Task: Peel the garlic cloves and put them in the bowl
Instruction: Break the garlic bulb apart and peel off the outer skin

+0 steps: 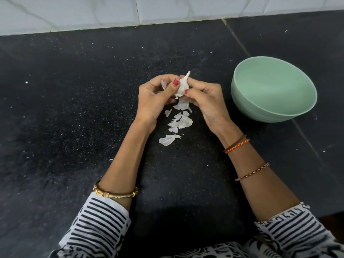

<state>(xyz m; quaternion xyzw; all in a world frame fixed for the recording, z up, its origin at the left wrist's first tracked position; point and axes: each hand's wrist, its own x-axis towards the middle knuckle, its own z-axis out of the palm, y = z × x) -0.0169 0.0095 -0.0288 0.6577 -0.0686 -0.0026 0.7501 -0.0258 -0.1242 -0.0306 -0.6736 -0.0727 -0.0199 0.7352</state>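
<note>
A white garlic bulb (pixel 183 84) with its stem pointing up and away is held between both hands above the black counter. My left hand (pixel 155 98) grips it from the left, thumb pressed on its skin. My right hand (pixel 205 101) grips it from the right, thumb tip at its lower side. A loose flap of skin hangs under the bulb. A pale green bowl (pixel 242 107) stands to the right of my right hand, and nothing shows inside it.
Several white peel scraps (pixel 178 121) lie on the black speckled counter (pixel 74 108) below the hands. A white tiled wall (pixel 93 12) runs along the counter's far edge. A seam in the counter runs diagonally under the bowl.
</note>
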